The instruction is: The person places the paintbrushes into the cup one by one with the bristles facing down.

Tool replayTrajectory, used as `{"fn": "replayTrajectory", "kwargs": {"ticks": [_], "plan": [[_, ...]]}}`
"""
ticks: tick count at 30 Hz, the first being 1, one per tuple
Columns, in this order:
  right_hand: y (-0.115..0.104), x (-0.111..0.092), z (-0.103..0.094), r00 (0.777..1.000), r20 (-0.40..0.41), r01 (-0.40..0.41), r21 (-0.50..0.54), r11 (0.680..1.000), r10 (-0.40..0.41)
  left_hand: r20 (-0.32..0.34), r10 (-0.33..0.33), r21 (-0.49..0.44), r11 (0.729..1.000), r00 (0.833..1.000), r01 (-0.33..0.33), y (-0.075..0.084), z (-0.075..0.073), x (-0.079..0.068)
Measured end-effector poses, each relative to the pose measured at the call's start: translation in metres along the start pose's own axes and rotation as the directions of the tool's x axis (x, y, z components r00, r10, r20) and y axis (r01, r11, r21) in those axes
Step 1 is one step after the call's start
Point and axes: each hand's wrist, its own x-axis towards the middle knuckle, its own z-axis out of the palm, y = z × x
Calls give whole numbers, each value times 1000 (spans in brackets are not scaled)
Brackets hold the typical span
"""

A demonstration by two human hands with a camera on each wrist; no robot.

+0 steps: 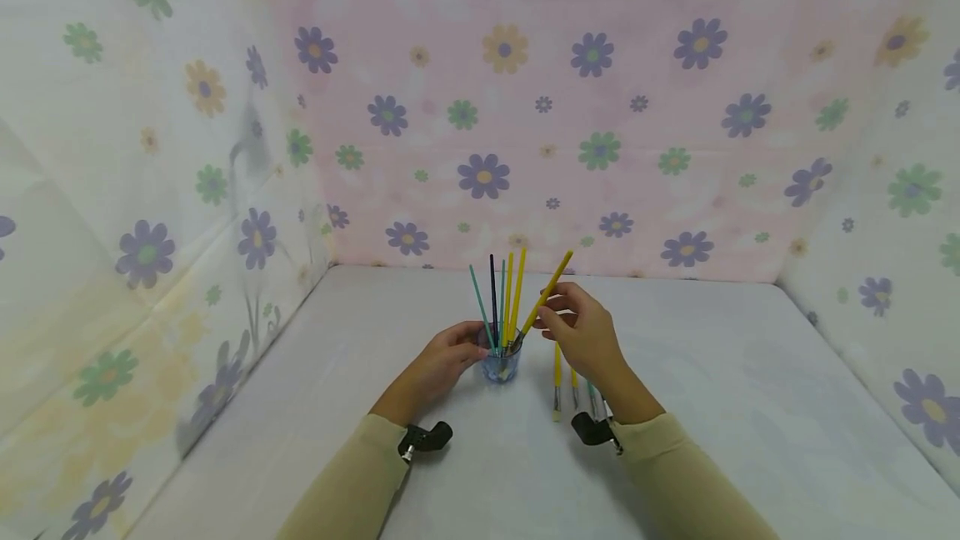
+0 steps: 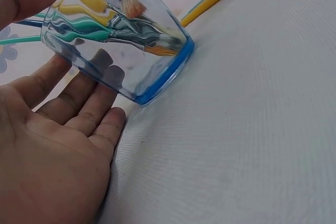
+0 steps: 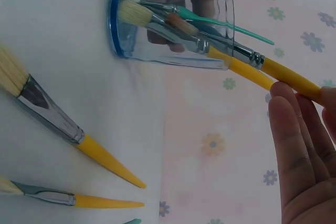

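A clear glass (image 1: pixel 500 369) with a blue base stands on the table, holding several paintbrushes with teal, dark and yellow handles. My left hand (image 1: pixel 444 363) grips its side, thumb near the rim and fingers around the far side in the left wrist view. Between the thumb and fingers of my right hand (image 1: pixel 587 332) is a yellow-handled paintbrush (image 1: pixel 551 286), pinched by its handle and slanting up to the right. Its brown bristles (image 3: pixel 181 23) are inside the glass, above the bottom.
Right of the glass, several brushes lie on the white table, among them a wide yellow-handled paintbrush (image 3: pixel 55 113) and a narrower yellow one (image 3: pixel 105 202). My right forearm partly covers them. Flowered cloth (image 1: pixel 551 107) encloses the table's back and sides.
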Motion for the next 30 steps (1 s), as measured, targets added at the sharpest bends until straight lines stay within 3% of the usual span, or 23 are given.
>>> {"fn": "replayTrajectory", "kwargs": {"ticks": [7,17,30], "plan": [[2,-1,6,998,30,-49,-49,998,51,12,2,-20,1000,1000,-2,0,1,1],[9,-3,11,994,54,-98,-17,995,98,49,34,-18,999,998,-33,-4,0,3],[12,1,7,986,71,-152,-11,988,153,27,21,2,1000,999,-21,-1,1,1]]}}
